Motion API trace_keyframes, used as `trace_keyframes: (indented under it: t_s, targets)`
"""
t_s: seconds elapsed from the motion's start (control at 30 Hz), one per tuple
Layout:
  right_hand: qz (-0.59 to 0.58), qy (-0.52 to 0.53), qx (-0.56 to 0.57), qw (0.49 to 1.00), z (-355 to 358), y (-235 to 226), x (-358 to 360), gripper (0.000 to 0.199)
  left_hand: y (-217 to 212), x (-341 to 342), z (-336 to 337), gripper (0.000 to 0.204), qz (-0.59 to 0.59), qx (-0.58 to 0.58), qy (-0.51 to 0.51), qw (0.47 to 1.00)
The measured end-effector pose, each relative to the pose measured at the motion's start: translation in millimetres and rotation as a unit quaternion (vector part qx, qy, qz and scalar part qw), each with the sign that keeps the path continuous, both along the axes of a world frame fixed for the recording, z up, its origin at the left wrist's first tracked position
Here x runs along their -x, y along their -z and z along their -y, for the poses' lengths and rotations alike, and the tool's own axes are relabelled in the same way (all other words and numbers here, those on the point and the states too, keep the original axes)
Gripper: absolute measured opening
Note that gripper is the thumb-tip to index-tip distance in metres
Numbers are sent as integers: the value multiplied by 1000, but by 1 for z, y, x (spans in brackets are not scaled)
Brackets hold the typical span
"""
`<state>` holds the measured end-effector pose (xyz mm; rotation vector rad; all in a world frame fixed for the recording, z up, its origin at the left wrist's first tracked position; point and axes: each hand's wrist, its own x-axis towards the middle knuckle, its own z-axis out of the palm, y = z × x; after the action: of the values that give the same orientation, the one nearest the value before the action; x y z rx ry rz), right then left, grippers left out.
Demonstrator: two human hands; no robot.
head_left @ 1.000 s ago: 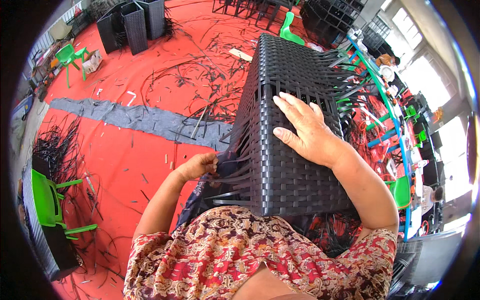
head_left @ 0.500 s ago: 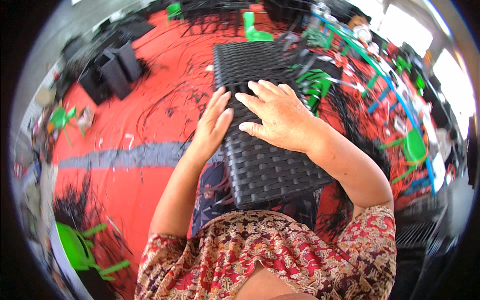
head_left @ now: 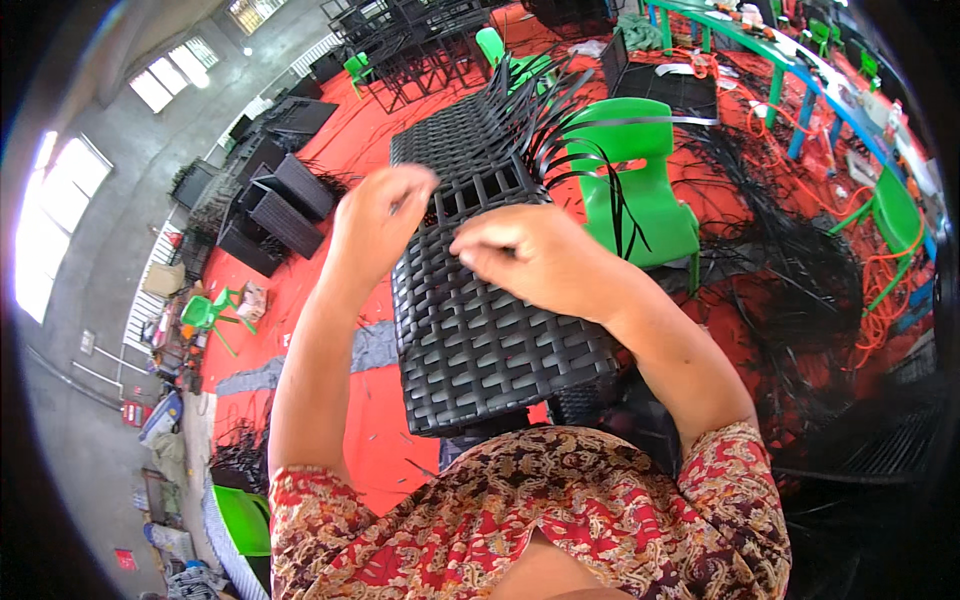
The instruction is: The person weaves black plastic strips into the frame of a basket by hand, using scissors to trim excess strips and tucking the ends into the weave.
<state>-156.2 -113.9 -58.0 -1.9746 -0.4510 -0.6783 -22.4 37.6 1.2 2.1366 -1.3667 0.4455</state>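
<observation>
Blurred left hand [head_left: 378, 218], curled right hand [head_left: 540, 252], over black woven piece [head_left: 485, 345], cannot tell if either grips

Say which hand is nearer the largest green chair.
Right. The right hand is over the woven black piece, left of the green chair; the left hand is farther left, near the piece's edge.

A green chair [head_left: 657, 222] stands on a red floor covering [head_left: 372, 420] in my remote view. Well to the chair's left, I see a grey wall [head_left: 105, 265] with a large window [head_left: 62, 225] glaring white; up and left of the chair, I make out smaller bright windows [head_left: 175, 75]. Right of the chair, a long blue-and-green table [head_left: 803, 125] runs; left, a grey strip [head_left: 252, 378] crosses the floor.
</observation>
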Motion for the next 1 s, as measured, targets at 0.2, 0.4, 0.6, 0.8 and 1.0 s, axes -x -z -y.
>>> trace_keyframes:
  t_s: [0.2, 0.4, 0.6, 0.8, 1.0]
  targets:
    - [-6, 7, -426, 905, 54, 76, -2, 16, 36, -25, 82, 15, -118, 74, 60, 988]
    - [-7, 49, -404, 913, 57, 91, -37, 21, 44, -19, 74, 11, -100, 40, 101, 989]
    - [115, 150, -307, 933, 24, 92, -63, 28, 30, -2, 64, 13, -49, -8, 92, 995]
    - [213, 170, -296, 915, 14, 76, -58, 21, 27, -5, 52, 16, -47, -20, 110, 993]
    - [116, 185, -271, 937, 23, 59, -32, 9, 26, -6, 50, 16, -115, -12, 135, 984]
